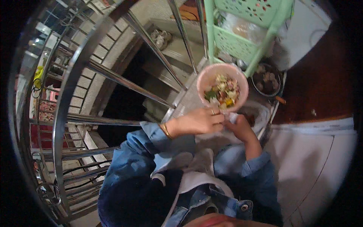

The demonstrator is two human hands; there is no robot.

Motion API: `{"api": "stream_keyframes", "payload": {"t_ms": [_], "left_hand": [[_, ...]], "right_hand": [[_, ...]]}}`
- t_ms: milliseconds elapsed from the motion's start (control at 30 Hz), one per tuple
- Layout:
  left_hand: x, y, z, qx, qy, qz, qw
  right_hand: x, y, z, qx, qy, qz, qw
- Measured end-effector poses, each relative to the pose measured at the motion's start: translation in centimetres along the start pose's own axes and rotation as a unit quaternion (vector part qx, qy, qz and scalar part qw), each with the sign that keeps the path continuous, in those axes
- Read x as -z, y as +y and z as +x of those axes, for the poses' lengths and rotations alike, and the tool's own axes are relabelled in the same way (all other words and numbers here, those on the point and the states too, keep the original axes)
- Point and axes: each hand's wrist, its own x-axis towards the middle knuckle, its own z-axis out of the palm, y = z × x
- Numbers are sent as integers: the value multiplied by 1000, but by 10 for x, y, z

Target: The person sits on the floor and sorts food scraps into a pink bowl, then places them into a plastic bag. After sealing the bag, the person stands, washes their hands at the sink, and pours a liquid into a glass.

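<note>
My left hand [202,121], with a gold bracelet and rings, meets my right hand [241,127] just below a pink plastic basin [200,82]. Between the fingers of both hands is a small white piece [232,117]; it is partly covered and I cannot tell what it is. The basin holds chopped food pieces [225,88], pale, yellow and reddish, with a green leaf [210,95] among them. Under my right hand, a container lined with a white plastic bag [262,115] shows some brown contents.
A metal pot [266,81] with lumps in dark liquid stands right of the basin. Behind it rises a mint-green plastic rack [236,44] holding bagged goods. Steel railings [127,119] run along the left, with steps [181,45] beyond. A white cabinet [306,167] is at right.
</note>
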Motion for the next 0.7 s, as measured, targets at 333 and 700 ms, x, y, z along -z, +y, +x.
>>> {"api": "stream_keyframes", "payload": {"t_ms": [333,700], "left_hand": [[-15,7,-7,108,97,-71,987],[-28,22,-7,447,99,-591,664]], "right_hand": [[-21,-3,-13,73,59,-32,995],[-28,26,0,135,147,129,971]]}}
